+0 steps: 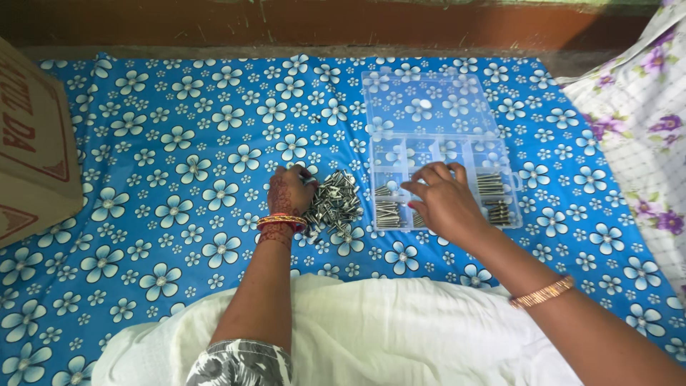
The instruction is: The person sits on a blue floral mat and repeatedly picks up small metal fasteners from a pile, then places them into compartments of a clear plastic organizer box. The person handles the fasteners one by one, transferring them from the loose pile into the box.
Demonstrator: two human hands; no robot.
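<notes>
A pile of silver screws (334,202) lies on the blue flowered cloth (179,164). My left hand (289,190) rests at the pile's left edge, fingers curled onto the screws; whether it grips one is hidden. To the right sits a clear plastic compartment box (516,184) with its lid (427,104) flipped open behind it. Sorted screws lie in several compartments. My right hand (441,200) hovers over the box's middle compartments, fingertips pinched together; I cannot see what is between them.
A brown cardboard box (32,150) stands at the left edge. A white cloth with purple flowers (643,121) lies at the right. A brown wooden edge (343,25) runs along the back. White fabric on my lap (400,336) covers the near side.
</notes>
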